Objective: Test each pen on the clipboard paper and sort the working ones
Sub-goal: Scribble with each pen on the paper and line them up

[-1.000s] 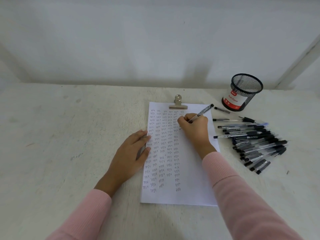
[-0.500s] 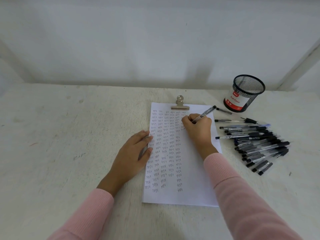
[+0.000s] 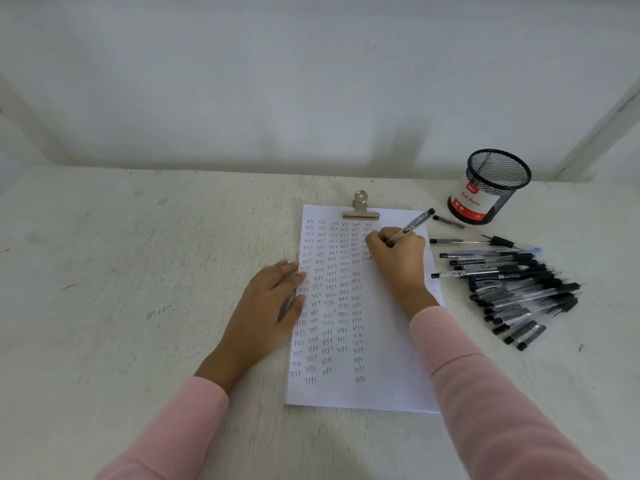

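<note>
A white sheet (image 3: 381, 358) lies under a metal clip (image 3: 361, 210), covered in columns of the handwritten word "test". My right hand (image 3: 398, 258) grips a clear black-capped pen (image 3: 414, 224), with the tip hidden behind my fingers at the upper right of the writing. My left hand (image 3: 270, 306) lies flat, fingers straight, pressing on the sheet's left edge. A pile of several black and clear pens (image 3: 516, 289) lies right of the paper. A black mesh cup (image 3: 490, 187) with a red and white "Ball Pens" label stands behind the pile.
The white table (image 3: 138, 271) runs wide to the left of the paper. A white wall (image 3: 311, 81) rises behind it. Two single pens (image 3: 467, 241) lie apart between the cup and the pile.
My right hand has stayed at the top of the right-hand column, shifting only slightly as it writes. The left hand keeps pressing the paper's edge.
</note>
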